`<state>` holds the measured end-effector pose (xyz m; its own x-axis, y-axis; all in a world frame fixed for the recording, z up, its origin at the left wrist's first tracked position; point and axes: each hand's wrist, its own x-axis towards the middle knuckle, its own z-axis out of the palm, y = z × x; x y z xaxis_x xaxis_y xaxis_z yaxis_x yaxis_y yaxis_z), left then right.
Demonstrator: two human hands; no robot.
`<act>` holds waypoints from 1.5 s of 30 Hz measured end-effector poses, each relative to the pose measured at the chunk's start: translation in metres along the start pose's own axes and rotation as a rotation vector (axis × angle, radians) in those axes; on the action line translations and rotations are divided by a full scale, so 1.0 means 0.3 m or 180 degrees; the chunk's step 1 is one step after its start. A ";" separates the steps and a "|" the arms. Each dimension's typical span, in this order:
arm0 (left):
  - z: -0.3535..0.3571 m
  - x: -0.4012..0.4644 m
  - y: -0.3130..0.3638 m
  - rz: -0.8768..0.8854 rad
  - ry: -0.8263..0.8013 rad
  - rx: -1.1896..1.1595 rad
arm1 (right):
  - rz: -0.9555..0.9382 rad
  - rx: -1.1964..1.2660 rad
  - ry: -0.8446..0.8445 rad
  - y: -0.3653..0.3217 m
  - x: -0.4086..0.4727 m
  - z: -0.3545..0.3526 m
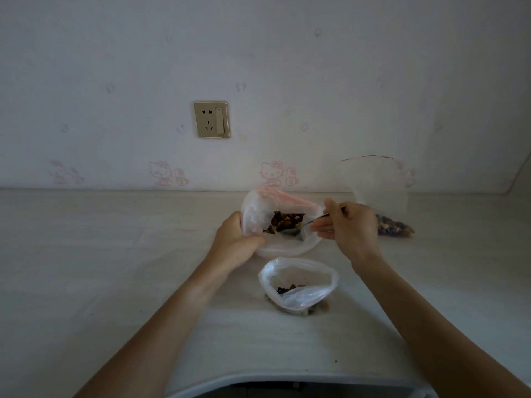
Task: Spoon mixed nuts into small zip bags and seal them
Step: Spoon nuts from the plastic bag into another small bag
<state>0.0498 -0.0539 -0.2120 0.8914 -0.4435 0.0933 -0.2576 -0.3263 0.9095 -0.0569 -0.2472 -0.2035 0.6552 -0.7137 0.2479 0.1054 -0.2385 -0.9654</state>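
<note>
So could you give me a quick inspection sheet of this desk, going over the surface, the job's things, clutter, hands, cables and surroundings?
Surface: pale table, a few dark specks near the front edge.
Job's things: large bag of mixed nuts lying open; spoon dipped into it; small open bag nearer the person, with a few nuts inside; another bag with nuts at its bottom on the right, near the wall, with a red strip along its top.
Clutter: nothing seen.
Hands: left hand grips the large bag's rim; right hand holds the spoon handle.
Cables: nothing seen.
Surroundings: wall with cartoon-cat wallpaper; socket with switch above the table.
</note>
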 end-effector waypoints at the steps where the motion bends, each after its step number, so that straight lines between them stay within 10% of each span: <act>1: 0.001 0.000 0.001 0.0008 -0.0012 -0.0024 | -0.0094 -0.0080 -0.0002 0.006 0.001 0.004; 8: 0.006 0.001 0.003 0.0010 -0.0050 -0.0137 | -0.0787 -0.0885 -0.0282 0.062 -0.018 0.040; 37: -0.028 -0.082 0.019 0.0715 0.1408 0.0009 | 0.0217 0.0725 -0.0244 -0.069 -0.113 -0.120; 45: -0.013 -0.221 0.018 0.1040 0.0460 0.0714 | 0.0189 0.0975 -0.0560 -0.134 -0.214 -0.229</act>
<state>-0.0092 -0.0231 -0.2117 0.7884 -0.4373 0.4326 -0.5959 -0.3688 0.7133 -0.1546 -0.2371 -0.1752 0.7828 -0.5897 0.1987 0.2653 0.0275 -0.9638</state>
